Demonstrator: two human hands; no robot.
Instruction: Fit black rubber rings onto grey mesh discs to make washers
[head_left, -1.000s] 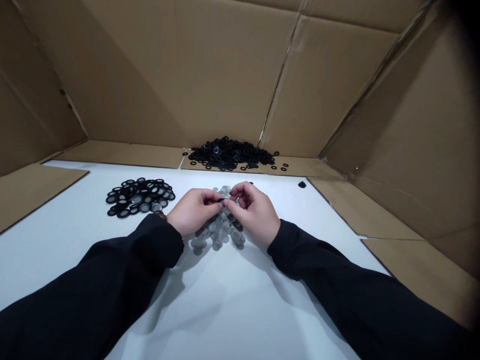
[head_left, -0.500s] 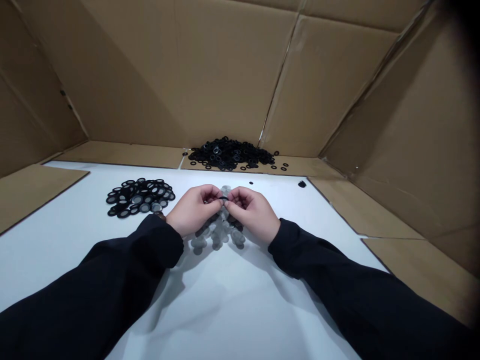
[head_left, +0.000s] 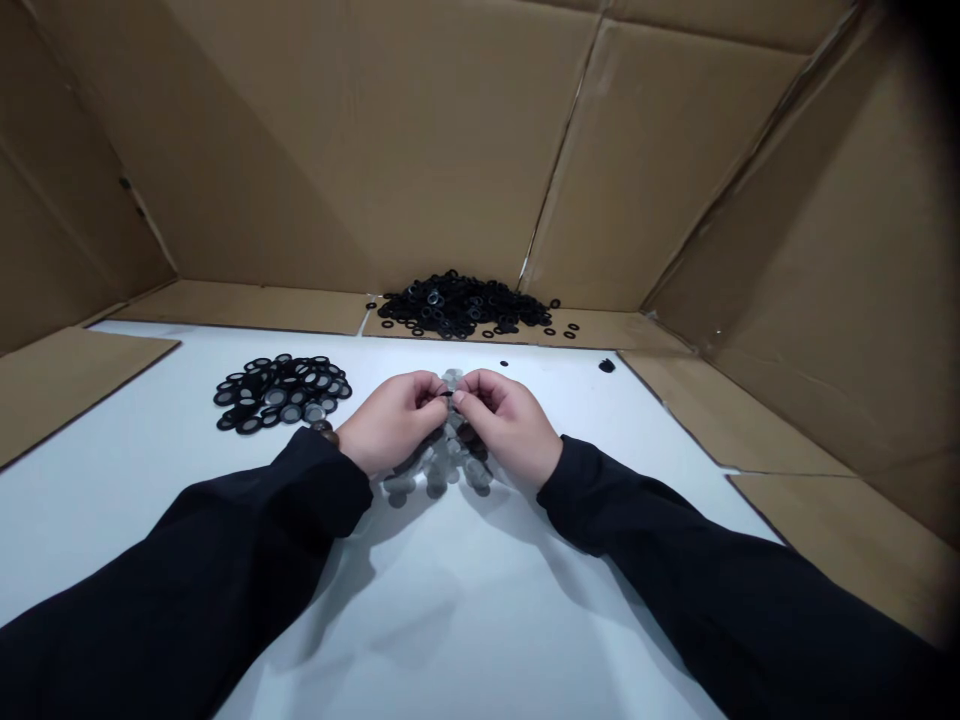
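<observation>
The left grip and right grip are almost fully closed, pinching a small black ring between them just above a heap of grey discs.

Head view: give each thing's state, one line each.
Left hand, fingers closed on ring
Right hand, fingers closed on ring
Small black ring, pinched between both hands
Grey discs, loose, overlapping under hands
Black-ringed discs, loose flat pile at left
Black rings, heaped on cardboard behind
</observation>
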